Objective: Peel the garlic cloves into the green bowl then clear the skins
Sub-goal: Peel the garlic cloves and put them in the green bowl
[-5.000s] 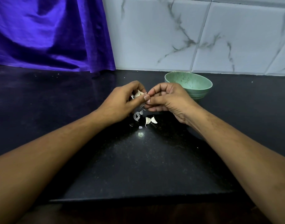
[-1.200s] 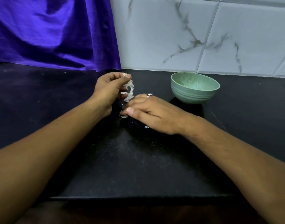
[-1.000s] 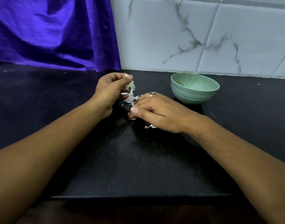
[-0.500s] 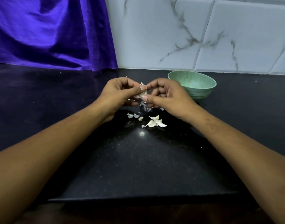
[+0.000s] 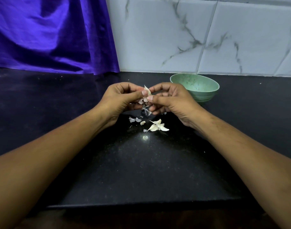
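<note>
Garlic clove between both hands' fingers

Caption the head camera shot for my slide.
Left hand and right hand pinch a garlic clove over skins, green bowl nearby.

Can't see most of the garlic clove, covered by left hand and right hand; only the tip visible above the thumbs. Can't tell how much skin remains on it. Can't see near-left rim of green bowl, behind right hand, nor tell what lies inside. Just below both hands, can't separate clove from skin among pale pieces. Can't follow forearms past frame edges.
</note>
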A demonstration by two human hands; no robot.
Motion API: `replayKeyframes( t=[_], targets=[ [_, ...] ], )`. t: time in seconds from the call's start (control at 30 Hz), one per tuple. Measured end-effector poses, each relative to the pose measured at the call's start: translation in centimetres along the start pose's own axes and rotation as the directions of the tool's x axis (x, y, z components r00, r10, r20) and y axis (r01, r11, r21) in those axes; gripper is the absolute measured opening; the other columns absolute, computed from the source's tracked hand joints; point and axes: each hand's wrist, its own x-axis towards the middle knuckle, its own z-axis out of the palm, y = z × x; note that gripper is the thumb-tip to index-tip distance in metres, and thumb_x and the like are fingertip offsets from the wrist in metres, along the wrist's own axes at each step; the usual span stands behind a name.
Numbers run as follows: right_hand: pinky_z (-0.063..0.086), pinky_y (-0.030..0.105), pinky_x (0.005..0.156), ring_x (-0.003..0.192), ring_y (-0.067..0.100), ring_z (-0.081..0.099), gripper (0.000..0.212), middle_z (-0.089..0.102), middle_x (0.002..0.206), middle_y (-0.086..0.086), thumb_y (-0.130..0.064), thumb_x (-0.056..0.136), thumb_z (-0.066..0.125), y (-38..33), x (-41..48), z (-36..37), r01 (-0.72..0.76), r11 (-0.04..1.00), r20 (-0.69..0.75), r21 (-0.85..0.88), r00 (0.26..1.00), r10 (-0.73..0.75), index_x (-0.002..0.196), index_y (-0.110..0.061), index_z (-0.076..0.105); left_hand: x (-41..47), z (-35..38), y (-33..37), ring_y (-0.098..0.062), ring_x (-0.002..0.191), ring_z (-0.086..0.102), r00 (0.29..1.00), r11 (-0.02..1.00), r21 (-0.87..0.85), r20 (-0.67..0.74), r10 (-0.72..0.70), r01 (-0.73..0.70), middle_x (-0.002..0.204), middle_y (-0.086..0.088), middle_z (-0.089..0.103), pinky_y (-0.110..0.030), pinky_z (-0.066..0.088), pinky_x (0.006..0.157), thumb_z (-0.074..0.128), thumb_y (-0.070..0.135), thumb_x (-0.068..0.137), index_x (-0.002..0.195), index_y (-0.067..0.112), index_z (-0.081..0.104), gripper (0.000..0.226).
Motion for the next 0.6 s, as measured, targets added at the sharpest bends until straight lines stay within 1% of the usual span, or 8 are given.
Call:
replayKeyframes(
  t=[0.07, 0.13, 0.27, 0.4, 0.53, 0.6],
  targets=[
    [0.063, 0.034, 0.063, 0.063, 0.02, 0.07, 0.022, 0.074, 0.081, 0.016, 0.0, 0.087, 0.076, -0.22, 0.02, -0.12, -0.017, 0.999, 0.004, 0.035, 1.0, 0.017, 0.108, -0.004, 0.07, 0.04, 0.08, 0.05, -0.008, 0.068, 0.069, 1.0, 1.0, -0.018, -0.008, -0.009, 0.009, 0.078, -0.002, 0.074, -0.02, 0.059, 0.063, 0.082, 0.021, 0.072, 0.092, 0.007, 0.074, 0.026],
    [0.063, 0.035, 0.064, 0.062, 0.02, 0.07, 0.023, 0.073, 0.075, 0.012, 0.003, 0.087, 0.075, -0.43, 0.02, -0.28, -0.015, 0.999, 0.011, 0.041, 1.0, 0.015, 0.108, -0.003, 0.069, 0.17, 0.08, -0.01, -0.009, 0.069, 0.069, 1.0, 0.999, -0.027, -0.018, -0.021, 0.021, 0.081, -0.004, 0.074, -0.021, 0.06, 0.063, 0.082, 0.021, 0.075, 0.095, 0.007, 0.074, 0.026],
    [0.063, 0.038, 0.068, 0.064, 0.021, 0.07, 0.025, 0.071, 0.07, 0.008, 0.007, 0.088, 0.072, -0.63, -0.02, -0.41, 0.019, 1.0, 0.019, 0.007, 1.0, -0.019, 0.11, -0.002, 0.066, 0.16, 0.16, 0.01, -0.011, 0.073, 0.07, 0.999, 0.999, -0.031, -0.01, -0.032, 0.032, 0.089, -0.006, 0.076, -0.02, 0.06, 0.064, 0.077, 0.015, 0.088, 0.106, 0.007, 0.075, 0.02],
    [0.062, 0.041, 0.072, 0.067, 0.023, 0.07, 0.027, 0.069, 0.072, 0.007, 0.009, 0.089, 0.071, -0.6, 0.14, -0.67, 0.064, 0.992, 0.005, -0.108, 0.998, -0.064, 0.113, -0.001, 0.063, 0.12, 0.26, -0.01, -0.011, 0.077, 0.07, 0.999, 0.999, -0.008, -0.01, -0.038, 0.037, 0.096, -0.009, 0.076, -0.019, 0.06, 0.064, 0.074, 0.014, 0.092, 0.109, 0.006, 0.076, 0.019],
    [0.063, 0.035, 0.069, 0.07, 0.024, 0.073, 0.023, 0.072, 0.077, 0.007, 0.008, 0.091, 0.068, -0.38, 0.49, -0.61, 0.084, 0.958, -0.015, -0.275, 0.996, -0.092, 0.106, -0.01, 0.066, 0.25, 0.1, -0.15, -0.013, 0.076, 0.067, 0.999, 0.999, -0.003, -0.032, -0.036, 0.036, 0.097, -0.013, 0.074, -0.019, 0.059, 0.063, 0.076, 0.012, 0.089, 0.105, 0.005, 0.076, 0.017],
    [0.06, 0.029, 0.063, 0.072, 0.022, 0.074, 0.019, 0.074, 0.082, 0.005, 0.002, 0.095, 0.066, -0.26, 0.52, -0.47, 0.097, 0.941, -0.02, -0.324, 0.994, -0.11, 0.106, -0.013, 0.067, 0.32, -0.09, -0.12, -0.012, 0.076, 0.067, 0.999, 0.999, 0.018, -0.047, -0.026, 0.027, 0.092, -0.011, 0.074, -0.019, 0.059, 0.063, 0.078, 0.011, 0.088, 0.103, 0.005, 0.077, 0.016]
  ],
)
